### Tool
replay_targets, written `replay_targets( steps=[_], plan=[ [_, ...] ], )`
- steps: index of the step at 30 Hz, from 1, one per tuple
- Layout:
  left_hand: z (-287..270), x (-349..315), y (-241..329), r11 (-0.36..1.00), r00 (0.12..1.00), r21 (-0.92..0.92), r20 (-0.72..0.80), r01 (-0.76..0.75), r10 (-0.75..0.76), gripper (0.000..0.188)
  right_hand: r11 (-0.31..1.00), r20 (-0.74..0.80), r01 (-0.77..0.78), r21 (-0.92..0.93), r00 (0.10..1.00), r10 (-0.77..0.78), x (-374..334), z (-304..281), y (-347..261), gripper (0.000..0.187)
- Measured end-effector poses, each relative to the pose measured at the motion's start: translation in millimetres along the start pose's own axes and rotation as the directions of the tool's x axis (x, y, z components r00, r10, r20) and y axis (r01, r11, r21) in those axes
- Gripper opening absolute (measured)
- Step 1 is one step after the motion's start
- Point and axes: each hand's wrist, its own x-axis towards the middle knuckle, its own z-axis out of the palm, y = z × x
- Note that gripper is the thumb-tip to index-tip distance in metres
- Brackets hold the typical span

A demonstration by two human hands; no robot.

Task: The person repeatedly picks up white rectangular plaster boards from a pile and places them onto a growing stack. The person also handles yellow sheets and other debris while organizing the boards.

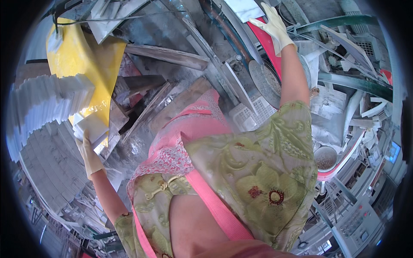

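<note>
My left hand [87,150], in a cream rubber glove, grips the lower edge of a small white tile [91,127]. That tile is in front of a yellow sheet [88,60], beside a long row of white tiles [47,101] standing on edge. Stretched far out at the upper right, my gloved right hand [275,30] has its fingers extended and spread. Its fingers are at the edge of a white marbled slab [245,9], over a red strip [267,43]; whether they press on the slab I cannot tell.
Stacked grey-white blocks [53,159] stand at the left. Wooden boards [167,56] lie beyond my pink apron. A white perforated crate [254,114] sits near the middle. Green metal bars [340,23] cross the right side, above a round bowl [325,158].
</note>
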Motion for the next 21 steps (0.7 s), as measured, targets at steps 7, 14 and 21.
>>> replay_targets(
  steps=[7,14,21],
  plan=[
    [3.0,-4.3,6.3,0.999,0.998,-0.004,0.031,0.046,-0.046,0.073,0.959,0.300,0.038,0.280,0.946,-0.125,23.1,2.0,11.8,0.073],
    [-8.6,17.3,-16.2,0.999,0.999,-0.031,0.012,0.036,-0.036,0.078,0.790,0.170,0.034,0.612,0.970,-0.174,14.5,-19.7,28.0,0.073],
    [-11.7,30.9,-24.3,0.997,0.996,-0.039,-0.056,0.069,-0.071,0.085,0.826,0.098,0.378,-0.419,0.923,-0.373,-15.5,10.8,-52.7,0.079]
  ],
)
